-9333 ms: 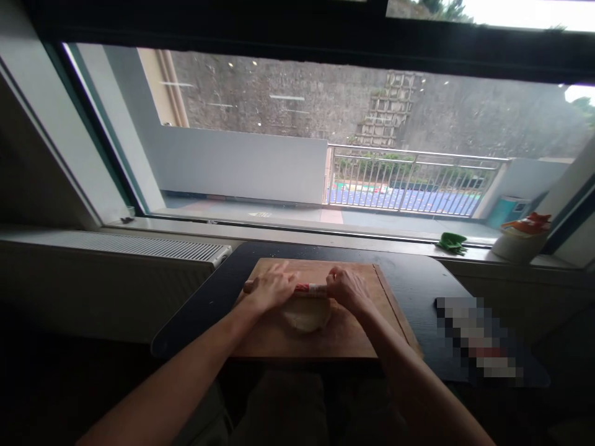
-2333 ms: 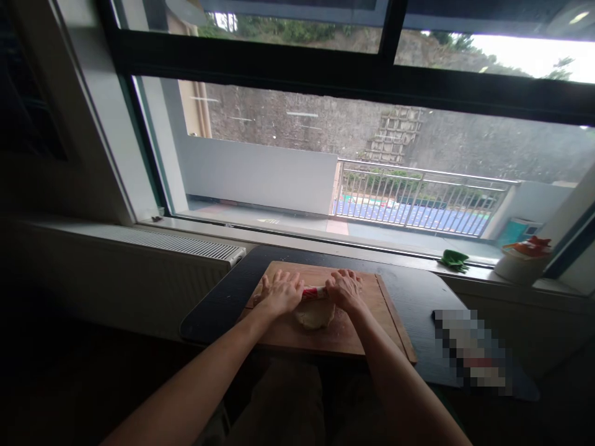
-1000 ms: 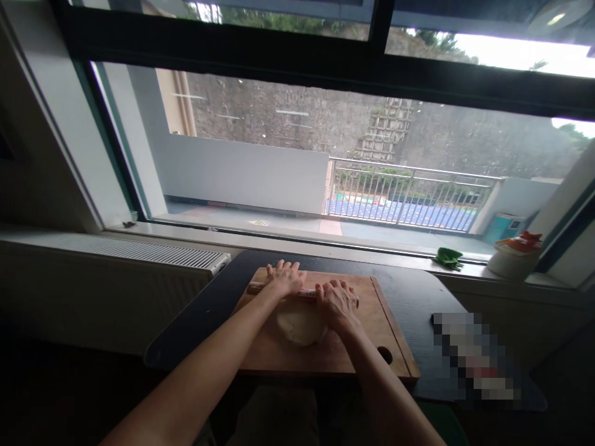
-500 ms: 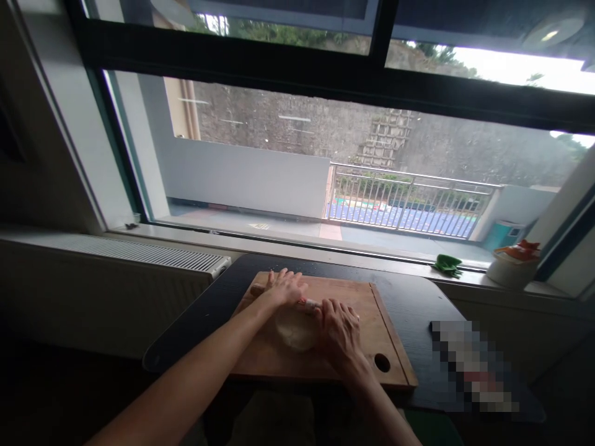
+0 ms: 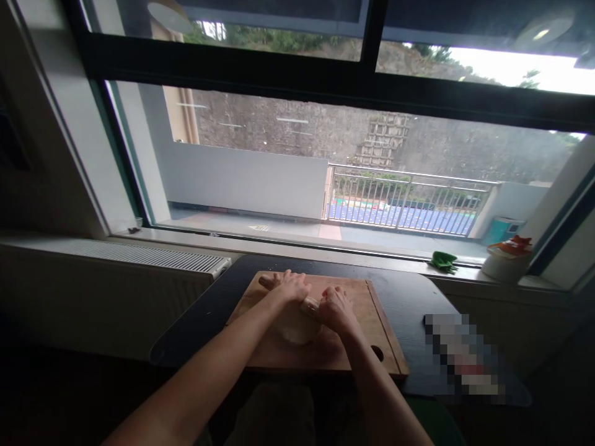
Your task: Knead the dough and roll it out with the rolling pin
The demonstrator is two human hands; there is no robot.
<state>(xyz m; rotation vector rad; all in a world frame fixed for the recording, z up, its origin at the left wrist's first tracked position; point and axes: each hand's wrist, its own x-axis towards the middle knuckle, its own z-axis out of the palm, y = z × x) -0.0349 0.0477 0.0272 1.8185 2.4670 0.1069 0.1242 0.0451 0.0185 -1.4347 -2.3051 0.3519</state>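
Observation:
A wooden rolling pin (image 5: 310, 303) lies slantwise across a round, flat piece of pale dough (image 5: 300, 328) on a wooden cutting board (image 5: 362, 328). My left hand (image 5: 292, 287) is on the pin's left part, fingers bent over the top, with the handle end sticking out beyond it. Over the right part of the pin my right hand (image 5: 335, 305) is curled, hiding that end. Between the two hands a short stretch of the pin shows, with some marking on it. My forearms cover parts of the board and the dough's left edge.
The board rests on a dark table (image 5: 409, 303) beneath a window. A blurred-out flat object (image 5: 465, 356) lies at the table's right. On the sill are a green item (image 5: 443, 261) and a white pot (image 5: 504, 263) with an orange figure. A radiator (image 5: 153, 255) stands left.
My right hand has moved slightly away from me along with the pin, and its fingers are more curled. More of the dough's near part shows. The view has shifted a little.

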